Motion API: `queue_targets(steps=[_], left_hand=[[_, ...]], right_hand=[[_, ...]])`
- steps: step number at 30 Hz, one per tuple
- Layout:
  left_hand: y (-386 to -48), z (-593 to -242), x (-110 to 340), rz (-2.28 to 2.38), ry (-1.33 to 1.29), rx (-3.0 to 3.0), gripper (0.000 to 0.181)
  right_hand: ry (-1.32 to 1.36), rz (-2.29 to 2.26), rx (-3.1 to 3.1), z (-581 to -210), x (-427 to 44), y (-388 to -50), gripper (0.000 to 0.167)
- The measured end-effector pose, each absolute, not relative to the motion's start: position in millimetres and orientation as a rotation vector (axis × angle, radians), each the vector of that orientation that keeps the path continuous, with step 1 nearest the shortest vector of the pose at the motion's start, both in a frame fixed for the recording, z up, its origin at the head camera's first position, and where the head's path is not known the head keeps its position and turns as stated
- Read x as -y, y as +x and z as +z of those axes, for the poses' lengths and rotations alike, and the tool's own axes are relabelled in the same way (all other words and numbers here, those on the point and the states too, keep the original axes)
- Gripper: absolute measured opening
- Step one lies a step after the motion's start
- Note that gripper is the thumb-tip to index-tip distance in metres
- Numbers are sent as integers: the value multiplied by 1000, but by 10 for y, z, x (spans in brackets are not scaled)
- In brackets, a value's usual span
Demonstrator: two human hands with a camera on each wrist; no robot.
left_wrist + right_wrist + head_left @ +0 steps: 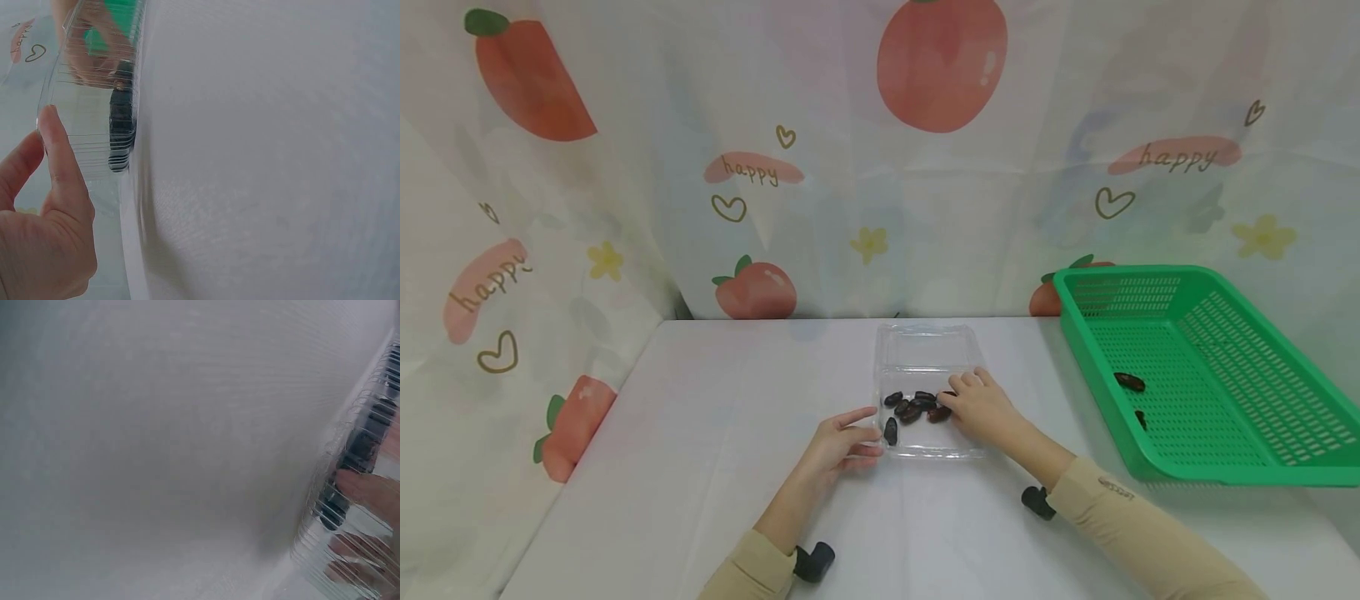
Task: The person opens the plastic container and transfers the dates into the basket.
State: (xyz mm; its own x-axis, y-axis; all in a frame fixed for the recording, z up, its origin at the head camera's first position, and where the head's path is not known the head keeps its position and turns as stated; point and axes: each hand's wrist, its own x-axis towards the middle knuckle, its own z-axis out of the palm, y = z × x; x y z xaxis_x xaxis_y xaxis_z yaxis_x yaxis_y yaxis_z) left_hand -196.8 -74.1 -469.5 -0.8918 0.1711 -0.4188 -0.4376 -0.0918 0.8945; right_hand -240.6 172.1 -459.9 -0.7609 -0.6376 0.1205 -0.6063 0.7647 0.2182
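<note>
Head: dates [911, 414] beside right grip [979, 408].

We find the head view softly and evenly lit, a little muted, with legible lettering [749, 170] on the backdrop [917, 292] and thin glints along the clear container [928, 368]. In the left wrist view, we see a soft grey shadow on the white cloth [269, 150]. The right wrist view looks dimmer and hazier to us, darkening at the upper left corner; ribbed plastic streaks the right hand [375, 494].
</note>
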Motion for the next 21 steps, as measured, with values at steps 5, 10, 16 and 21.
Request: queue_targets(steps=[5, 10, 16, 21], left_hand=[[-1963, -4686, 741, 2029, -289, -1792, 48], [-1959, -4690, 742, 2021, -287, -1799, 47], [-1963, -4693, 746, 2023, -283, -1806, 47], [-1965, -4691, 741, 2025, -288, -1803, 48]], right_hand=[[996, -261, 2779, -4619, -1697, -2409, 27], [996, -279, 2789, -4622, -1684, -2405, 30], [987, -317, 2799, -4629, -1676, -2413, 29], [987, -332, 2807, -4624, -1669, -2413, 28]])
